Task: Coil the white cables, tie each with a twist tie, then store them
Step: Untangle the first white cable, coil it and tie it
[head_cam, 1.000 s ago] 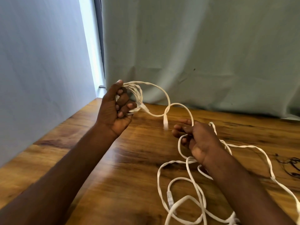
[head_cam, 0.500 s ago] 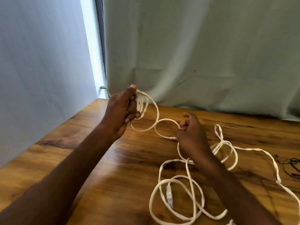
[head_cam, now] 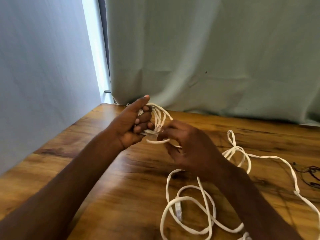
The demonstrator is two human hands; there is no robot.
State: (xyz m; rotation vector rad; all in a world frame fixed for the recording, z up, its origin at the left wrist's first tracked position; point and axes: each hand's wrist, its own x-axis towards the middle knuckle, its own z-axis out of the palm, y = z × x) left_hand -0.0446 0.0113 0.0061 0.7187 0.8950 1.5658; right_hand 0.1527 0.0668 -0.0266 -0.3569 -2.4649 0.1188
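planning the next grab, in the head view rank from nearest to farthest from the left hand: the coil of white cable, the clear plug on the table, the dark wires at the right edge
1. Coil of white flat cable: gripped in the left hand itself, near the table's back.
2. Clear plastic plug: lying on the wooden table, toward the front and to the right.
3. Dark thin wires: at the far right edge.

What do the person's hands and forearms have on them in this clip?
Nothing worn shows. The left hand and right hand are bare: no gloves, and no rings visible on the fingers. Both forearms are uncovered, with no sleeves, watch or wristbands in view.
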